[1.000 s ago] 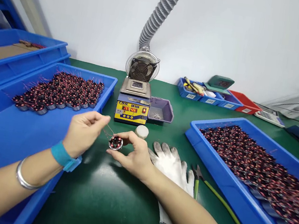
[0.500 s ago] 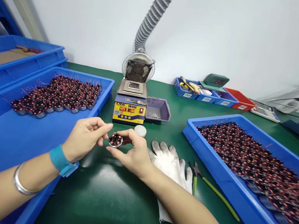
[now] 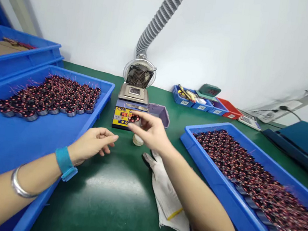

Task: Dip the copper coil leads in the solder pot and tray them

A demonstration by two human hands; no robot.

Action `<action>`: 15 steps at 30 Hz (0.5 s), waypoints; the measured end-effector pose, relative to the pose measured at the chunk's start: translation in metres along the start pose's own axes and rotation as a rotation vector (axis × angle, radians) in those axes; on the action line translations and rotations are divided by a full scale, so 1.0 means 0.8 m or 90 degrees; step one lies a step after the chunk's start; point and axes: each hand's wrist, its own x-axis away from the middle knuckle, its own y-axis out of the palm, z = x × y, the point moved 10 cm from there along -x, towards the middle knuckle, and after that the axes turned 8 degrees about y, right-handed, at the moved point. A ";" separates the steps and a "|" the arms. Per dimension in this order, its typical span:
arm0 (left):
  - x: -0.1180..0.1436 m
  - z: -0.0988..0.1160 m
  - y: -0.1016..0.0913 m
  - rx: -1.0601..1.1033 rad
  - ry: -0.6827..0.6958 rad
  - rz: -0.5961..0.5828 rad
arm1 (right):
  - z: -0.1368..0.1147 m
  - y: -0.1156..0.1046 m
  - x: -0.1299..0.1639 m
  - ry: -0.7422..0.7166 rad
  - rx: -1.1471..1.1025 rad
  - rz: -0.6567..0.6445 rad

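**Wound coil carried up to the solder pot**

Nearest, the left hand (image 3: pixel 92 146) hangs loosely open over the green bench mat (image 3: pixel 108 197), fingers apart and holding nothing. Just right of it, a white glove (image 3: pixel 166 199) lies flat on the mat under the right forearm. Beyond, the right hand (image 3: pixel 152 130) pinches a small coil (image 3: pixel 133 118) of dark red wire at its fingertips, thumb and forefinger closed on it. The coil sits right in front of the yellow-faced solder pot (image 3: pixel 127 110), whose red digits are lit but too blurred to read. A small white cap (image 3: pixel 138 140) rests on the mat just below the grip.

Left of the grip a blue tray (image 3: pixel 53 136) holds rows of like coils; right of it another blue tray (image 3: pixel 218 185) is heaped with them. Behind the pot stand a fan (image 3: pixel 139 74) and a grey ribbed hose (image 3: pixel 162 15) against a white wall.

Half a second back both hands met on the coil, nearer the body; now the left has let go and the right has carried it forward.
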 end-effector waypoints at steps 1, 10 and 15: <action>0.001 -0.007 0.009 -0.029 -0.022 -0.045 | -0.002 -0.008 -0.017 0.013 0.018 -0.010; 0.003 -0.026 0.021 -0.149 -0.080 -0.174 | 0.016 -0.064 -0.173 0.338 0.146 0.061; 0.000 -0.030 0.024 -0.168 -0.077 -0.192 | 0.008 -0.054 -0.212 0.328 0.221 0.072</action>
